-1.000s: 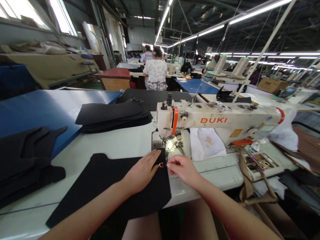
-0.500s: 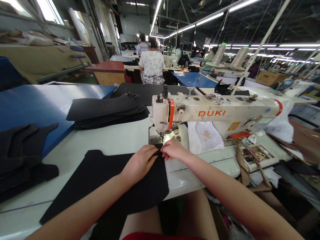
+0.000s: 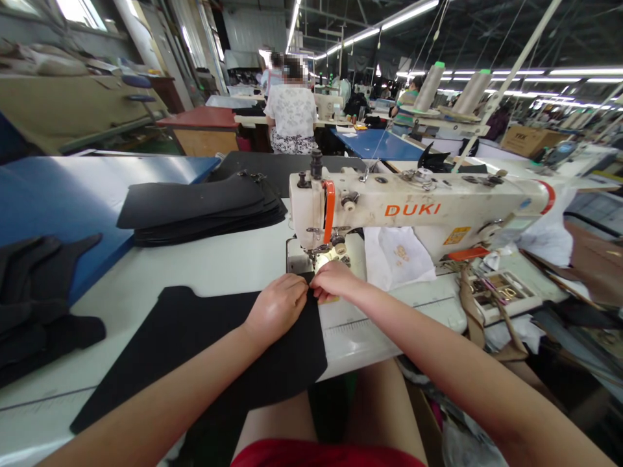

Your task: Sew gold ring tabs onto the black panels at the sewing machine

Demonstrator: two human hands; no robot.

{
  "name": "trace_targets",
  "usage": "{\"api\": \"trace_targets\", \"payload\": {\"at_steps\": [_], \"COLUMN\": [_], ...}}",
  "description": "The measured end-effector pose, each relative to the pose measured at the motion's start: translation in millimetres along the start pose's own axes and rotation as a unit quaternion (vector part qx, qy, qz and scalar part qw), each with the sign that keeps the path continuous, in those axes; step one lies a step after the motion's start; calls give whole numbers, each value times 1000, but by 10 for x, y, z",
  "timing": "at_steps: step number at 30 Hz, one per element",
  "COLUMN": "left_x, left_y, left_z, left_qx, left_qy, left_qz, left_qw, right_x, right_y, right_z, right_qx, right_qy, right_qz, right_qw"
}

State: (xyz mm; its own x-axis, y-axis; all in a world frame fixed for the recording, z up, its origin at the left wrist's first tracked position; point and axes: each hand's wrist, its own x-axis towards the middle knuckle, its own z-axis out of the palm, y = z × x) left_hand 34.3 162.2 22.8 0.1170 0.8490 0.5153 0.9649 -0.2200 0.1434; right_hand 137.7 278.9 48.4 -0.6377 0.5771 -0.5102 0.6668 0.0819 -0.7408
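Note:
A large black fabric panel [image 3: 204,331] lies across the white sewing table, its front edge hanging over my lap. My left hand [image 3: 280,305] rests on the panel near its top right corner, fingers curled and gripping the material there. Close beside it, my right hand [image 3: 333,282] pinches the panel's right edge between thumb and fingers. Both hands are just in front of the needle area of a white sewing machine [image 3: 413,201], whose small lamp lights the spot. The panel's corner reaches toward the presser foot; exactly how far is hidden by my fingers.
A stack of black pieces [image 3: 199,211] lies behind on the left, more black pieces [image 3: 39,298] at the far left. Right of the needle are a white cloth [image 3: 396,256] and a tray of small tools [image 3: 506,295]. A co-worker [image 3: 292,110] sits ahead.
My left hand's fingers have curled in more tightly at the panel's corner. The right hand keeps its pinch. The whole view has shifted slightly.

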Motion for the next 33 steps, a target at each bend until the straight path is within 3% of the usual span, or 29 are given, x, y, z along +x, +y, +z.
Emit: {"api": "trace_targets", "payload": {"at_steps": [6, 12, 14, 17, 19, 23, 29, 33], "left_x": [47, 52, 51, 55, 59, 69, 90, 84], "left_y": [13, -3, -6, -8, -17, -56, -49, -32], "left_z": [-7, -1, -1, -19, -37, -61, -84, -100], "left_qx": [9, -4, -6, -1, 8, 24, 46, 45], "left_qy": [-20, -36, -40, -43, -54, -91, -115, -115], "left_qz": [-16, -22, -19, -9, -1, 23, 43, 61], "left_qw": [1000, 999, 999, 999, 998, 995, 991, 990], "right_x": [-9, -296, -476, -748, -885, -973, -815, -667], "right_y": [43, 203, 334, 557, 671, 742, 650, 597], "right_z": [-21, -42, 3, 88, 121, 120, 127, 147], "right_qx": [-74, -163, -193, -264, -296, -349, -379, -391], "right_qy": [22, 132, 144, 112, 75, 38, 78, 127], "right_qz": [-51, -155, -222, -397, -458, -482, -530, -501], "right_qw": [996, 965, 945, 872, 835, 803, 754, 761]}}
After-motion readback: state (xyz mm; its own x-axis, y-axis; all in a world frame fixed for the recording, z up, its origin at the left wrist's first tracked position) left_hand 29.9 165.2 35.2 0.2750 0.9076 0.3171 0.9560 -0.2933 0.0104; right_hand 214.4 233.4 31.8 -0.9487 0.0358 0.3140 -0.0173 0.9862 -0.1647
